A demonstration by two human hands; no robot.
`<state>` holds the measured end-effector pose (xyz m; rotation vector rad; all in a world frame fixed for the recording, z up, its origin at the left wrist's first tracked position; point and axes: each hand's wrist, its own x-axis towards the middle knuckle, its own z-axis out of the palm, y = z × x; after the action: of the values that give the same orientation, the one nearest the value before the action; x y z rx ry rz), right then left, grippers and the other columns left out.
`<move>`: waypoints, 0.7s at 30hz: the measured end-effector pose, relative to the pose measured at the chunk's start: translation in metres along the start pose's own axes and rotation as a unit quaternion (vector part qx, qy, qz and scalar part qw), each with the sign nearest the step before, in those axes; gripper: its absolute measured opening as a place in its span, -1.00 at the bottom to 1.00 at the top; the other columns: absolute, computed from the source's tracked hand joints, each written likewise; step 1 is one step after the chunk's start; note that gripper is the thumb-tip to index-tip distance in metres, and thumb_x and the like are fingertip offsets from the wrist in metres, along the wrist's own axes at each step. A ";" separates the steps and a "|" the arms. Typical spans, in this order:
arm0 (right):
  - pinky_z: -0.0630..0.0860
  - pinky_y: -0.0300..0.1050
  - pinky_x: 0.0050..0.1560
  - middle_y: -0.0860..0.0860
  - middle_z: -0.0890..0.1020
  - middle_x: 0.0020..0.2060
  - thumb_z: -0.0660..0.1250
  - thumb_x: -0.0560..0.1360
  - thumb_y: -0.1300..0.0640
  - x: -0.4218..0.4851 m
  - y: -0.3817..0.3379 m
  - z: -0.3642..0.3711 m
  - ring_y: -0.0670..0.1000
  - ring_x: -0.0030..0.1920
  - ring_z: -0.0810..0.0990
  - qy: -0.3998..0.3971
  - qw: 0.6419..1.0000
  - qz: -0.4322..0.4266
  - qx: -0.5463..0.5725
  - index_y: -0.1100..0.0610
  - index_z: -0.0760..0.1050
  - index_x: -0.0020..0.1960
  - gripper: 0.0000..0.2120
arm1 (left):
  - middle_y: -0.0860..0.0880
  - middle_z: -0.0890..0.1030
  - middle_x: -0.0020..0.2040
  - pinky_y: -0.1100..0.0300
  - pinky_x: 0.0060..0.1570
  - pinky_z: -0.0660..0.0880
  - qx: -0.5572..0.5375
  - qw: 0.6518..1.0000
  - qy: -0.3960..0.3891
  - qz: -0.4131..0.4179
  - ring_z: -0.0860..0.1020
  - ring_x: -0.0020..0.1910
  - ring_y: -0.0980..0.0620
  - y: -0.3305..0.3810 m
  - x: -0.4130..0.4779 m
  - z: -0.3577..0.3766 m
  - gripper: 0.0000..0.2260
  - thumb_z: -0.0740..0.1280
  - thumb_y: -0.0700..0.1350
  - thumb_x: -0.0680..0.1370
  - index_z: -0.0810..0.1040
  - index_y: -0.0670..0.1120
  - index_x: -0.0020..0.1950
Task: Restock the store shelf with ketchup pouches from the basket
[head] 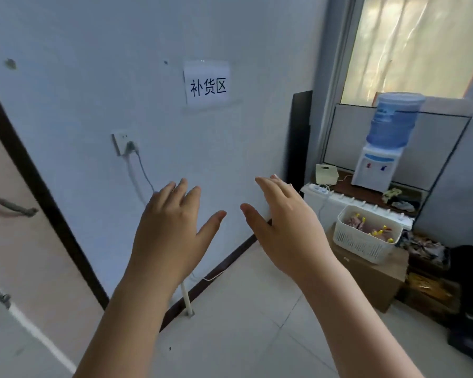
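Observation:
A white slatted basket (pixel 350 242) stands on a brown cardboard box (pixel 372 279) at the right, by the wall corner. Inside it lie several ketchup pouches (pixel 366 226), reddish with yellow caps. My left hand (pixel 172 230) and my right hand (pixel 281 225) are both raised in front of me, backs up, fingers straight and spread, holding nothing. The right hand is left of the basket and apart from it. No store shelf is in view.
A white wall carries a paper sign (pixel 207 83) and a socket (pixel 123 144) with cables. A door (pixel 17 214) is at the left. A water dispenser (pixel 380 148) stands on a low unit at the back right. Dark boxes (pixel 434 290) crowd the right floor.

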<state>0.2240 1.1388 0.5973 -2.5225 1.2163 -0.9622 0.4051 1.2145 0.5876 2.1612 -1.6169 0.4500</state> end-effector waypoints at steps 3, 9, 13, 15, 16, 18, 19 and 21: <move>0.15 -0.08 0.57 -0.05 0.37 0.55 0.19 0.64 -0.19 0.031 0.028 0.002 -0.05 0.61 0.17 0.028 0.998 0.040 -0.030 0.07 0.27 0.58 -0.40 | -0.13 0.45 0.50 -0.07 0.47 0.31 -0.027 0.998 0.005 0.063 0.36 0.51 -0.14 0.011 0.055 0.024 -0.29 -0.01 0.36 0.57 0.46 -0.13 0.45; 0.18 -0.09 0.55 -0.03 0.36 0.56 0.20 0.65 -0.17 0.075 0.100 -0.006 -0.02 0.60 0.20 0.055 0.987 0.124 -0.083 0.08 0.27 0.59 -0.41 | -0.14 0.50 0.45 -0.10 0.44 0.34 -0.082 0.987 -0.006 0.141 0.39 0.47 -0.16 0.050 0.147 0.082 -0.30 0.02 0.34 0.56 0.49 -0.14 0.42; 0.22 -0.07 0.53 0.00 0.39 0.54 0.23 0.65 -0.14 0.109 0.158 -0.004 0.02 0.59 0.25 0.081 0.978 0.163 -0.103 0.08 0.29 0.57 -0.44 | -0.14 0.52 0.43 -0.12 0.42 0.36 -0.090 0.980 -0.011 0.179 0.42 0.43 -0.18 0.086 0.208 0.130 -0.31 0.03 0.33 0.56 0.51 -0.15 0.41; 0.21 -0.07 0.53 0.00 0.38 0.54 0.22 0.66 -0.14 0.124 0.192 0.000 0.02 0.59 0.25 0.096 0.973 0.180 -0.103 0.06 0.29 0.57 -0.45 | -0.15 0.51 0.44 -0.13 0.45 0.34 -0.082 0.976 -0.013 0.199 0.42 0.44 -0.18 0.102 0.238 0.154 -0.31 0.02 0.33 0.57 0.50 -0.15 0.42; 0.22 -0.07 0.52 0.00 0.39 0.54 0.22 0.66 -0.14 0.131 0.210 0.000 0.02 0.58 0.25 0.105 0.971 0.190 -0.100 0.06 0.29 0.57 -0.45 | -0.15 0.51 0.44 -0.13 0.47 0.32 -0.078 0.975 -0.003 0.206 0.41 0.45 -0.17 0.110 0.255 0.166 -0.31 0.02 0.33 0.57 0.49 -0.14 0.43; 0.24 -0.06 0.51 0.02 0.41 0.53 0.23 0.66 -0.13 0.152 0.244 -0.002 0.03 0.58 0.27 0.120 0.968 0.195 -0.104 0.07 0.31 0.56 -0.47 | -0.15 0.49 0.45 -0.13 0.50 0.28 -0.080 0.970 0.013 0.228 0.40 0.47 -0.15 0.134 0.291 0.186 -0.32 0.02 0.33 0.58 0.47 -0.14 0.44; 0.27 -0.05 0.50 0.03 0.43 0.52 0.23 0.65 -0.12 0.160 0.256 -0.001 0.04 0.57 0.28 0.122 0.965 0.207 -0.101 0.08 0.33 0.55 -0.47 | -0.15 0.49 0.45 -0.13 0.50 0.27 -0.088 0.968 0.007 0.234 0.40 0.47 -0.14 0.144 0.305 0.193 -0.32 0.02 0.33 0.58 0.47 -0.13 0.44; 0.30 -0.03 0.49 0.04 0.44 0.50 0.23 0.65 -0.12 0.222 0.339 -0.004 0.05 0.57 0.29 0.116 0.952 0.263 -0.108 0.10 0.34 0.54 -0.47 | -0.15 0.50 0.45 -0.12 0.49 0.29 -0.112 0.960 -0.024 0.254 0.42 0.46 -0.15 0.213 0.397 0.250 -0.33 0.02 0.32 0.59 0.47 -0.14 0.44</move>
<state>0.1069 0.7522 0.5641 -2.0691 2.0274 -1.0423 0.3152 0.7076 0.5889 1.5925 -2.1399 0.3377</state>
